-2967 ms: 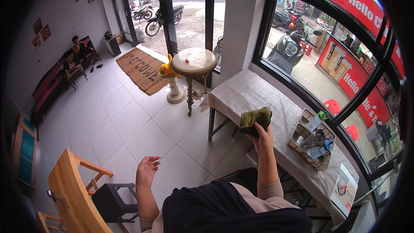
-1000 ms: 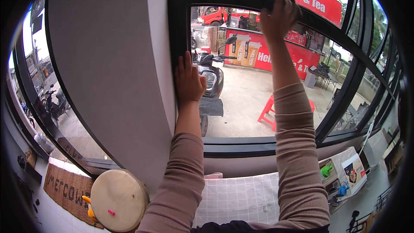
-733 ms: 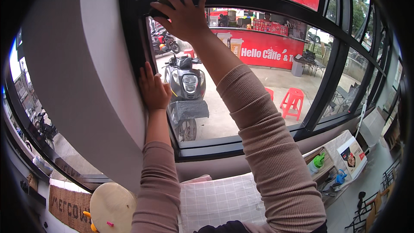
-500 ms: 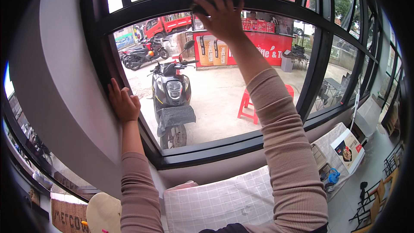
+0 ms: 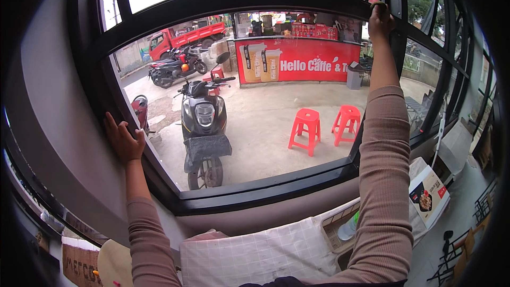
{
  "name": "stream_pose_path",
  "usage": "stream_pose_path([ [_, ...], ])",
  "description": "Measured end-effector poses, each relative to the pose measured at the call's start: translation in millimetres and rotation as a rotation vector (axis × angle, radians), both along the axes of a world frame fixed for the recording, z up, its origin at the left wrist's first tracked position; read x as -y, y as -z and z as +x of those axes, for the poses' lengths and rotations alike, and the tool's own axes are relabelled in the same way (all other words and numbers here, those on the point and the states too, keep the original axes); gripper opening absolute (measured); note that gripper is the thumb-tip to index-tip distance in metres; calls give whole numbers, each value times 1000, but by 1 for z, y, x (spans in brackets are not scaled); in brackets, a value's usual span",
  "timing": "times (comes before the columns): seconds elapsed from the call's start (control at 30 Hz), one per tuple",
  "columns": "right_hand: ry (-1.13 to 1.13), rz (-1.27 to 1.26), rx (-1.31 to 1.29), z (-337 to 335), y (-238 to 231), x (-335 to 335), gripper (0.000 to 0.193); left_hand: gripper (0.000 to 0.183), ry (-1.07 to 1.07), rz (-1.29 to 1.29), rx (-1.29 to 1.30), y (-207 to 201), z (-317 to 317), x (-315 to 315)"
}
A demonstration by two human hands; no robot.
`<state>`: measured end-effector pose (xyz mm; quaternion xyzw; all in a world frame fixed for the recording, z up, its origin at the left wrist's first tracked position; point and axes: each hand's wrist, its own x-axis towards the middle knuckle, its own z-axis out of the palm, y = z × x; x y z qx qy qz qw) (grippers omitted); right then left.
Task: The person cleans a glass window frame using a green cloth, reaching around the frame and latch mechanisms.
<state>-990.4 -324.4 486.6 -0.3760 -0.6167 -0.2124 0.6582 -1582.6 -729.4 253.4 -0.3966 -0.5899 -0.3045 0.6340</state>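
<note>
My right hand reaches high to the upper right corner of the big window pane. It presses a dark green cloth against the black window frame; only an edge of the cloth shows above my fingers. My left hand lies flat, fingers together, on the left side of the frame where it meets the grey wall. It holds nothing.
Below the window stands a table with a white checked cloth, carrying a tray with a bottle and a printed card box. A round pale table is at lower left. Outside are a parked scooter and red stools.
My right hand with the cloth has slid rightward along the upper frame to the top right corner. My left hand stays braced on the left frame. The view has shifted right.
</note>
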Motion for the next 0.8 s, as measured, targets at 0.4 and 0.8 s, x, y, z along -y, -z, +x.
stream_pose_path([
  [0.4, -496, 158, -695, -234, 39, 135, 88, 28, 112, 6, 44, 0, -5, 2],
  [0.8, -602, 346, 4, -544, 78, 342, 76, 23, 378, 9, 141, 8, -27, 14],
])
